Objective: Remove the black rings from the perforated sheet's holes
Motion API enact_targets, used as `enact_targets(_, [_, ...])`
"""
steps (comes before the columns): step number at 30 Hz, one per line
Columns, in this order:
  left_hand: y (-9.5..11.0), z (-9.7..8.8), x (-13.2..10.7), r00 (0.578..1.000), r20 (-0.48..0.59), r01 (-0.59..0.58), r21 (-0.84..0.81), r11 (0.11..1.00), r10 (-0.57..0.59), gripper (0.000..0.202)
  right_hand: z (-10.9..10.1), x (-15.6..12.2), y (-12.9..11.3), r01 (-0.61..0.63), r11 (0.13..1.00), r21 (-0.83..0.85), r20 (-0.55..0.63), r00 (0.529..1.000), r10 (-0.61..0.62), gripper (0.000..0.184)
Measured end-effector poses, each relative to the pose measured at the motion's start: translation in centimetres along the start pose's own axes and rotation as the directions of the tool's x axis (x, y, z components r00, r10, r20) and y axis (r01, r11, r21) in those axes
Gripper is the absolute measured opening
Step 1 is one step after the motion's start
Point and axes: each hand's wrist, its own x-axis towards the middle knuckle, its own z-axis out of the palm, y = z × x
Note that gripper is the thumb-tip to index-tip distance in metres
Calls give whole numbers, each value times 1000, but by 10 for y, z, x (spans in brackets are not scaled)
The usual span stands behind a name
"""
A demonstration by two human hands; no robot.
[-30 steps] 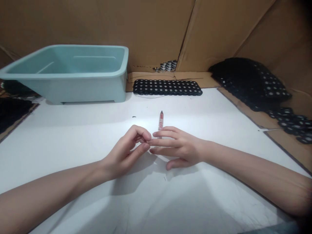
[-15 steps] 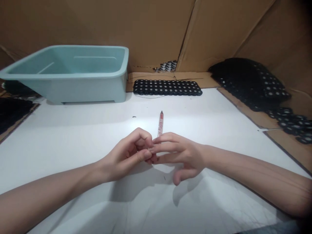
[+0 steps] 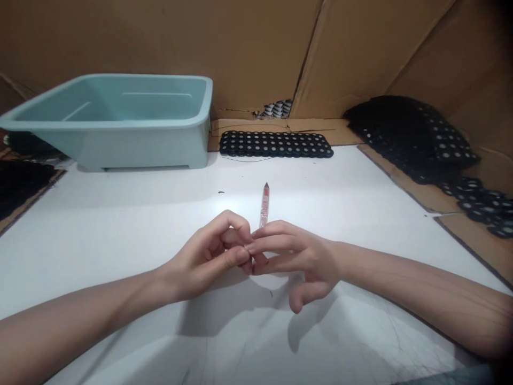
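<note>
**Teal plastic tub (image 3: 108, 147) and black dotted strips (image 3: 276, 144) border white work surface (image 3: 100, 224)**

The tub stands at the far left of the surface, with a dark heap (image 3: 20, 184) just beside it on the left. One strip lies flat along the far edge, partly on a cardboard sheet (image 3: 240, 126), with a small striped stack (image 3: 276, 109) behind it. A larger black pile (image 3: 412, 136) slumps at the far right against the cardboard walls (image 3: 160, 48), trailing toward the right edge.

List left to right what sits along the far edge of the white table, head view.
pale teal plastic tub → row of black discs with white centres → heap of black discs with white centres
</note>
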Motion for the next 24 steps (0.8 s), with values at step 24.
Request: enact_targets(24, [0,-1,-2,1000,20,25,-24,999,-24,7,2,11,-4,27,997,76,-109,994,-18,41])
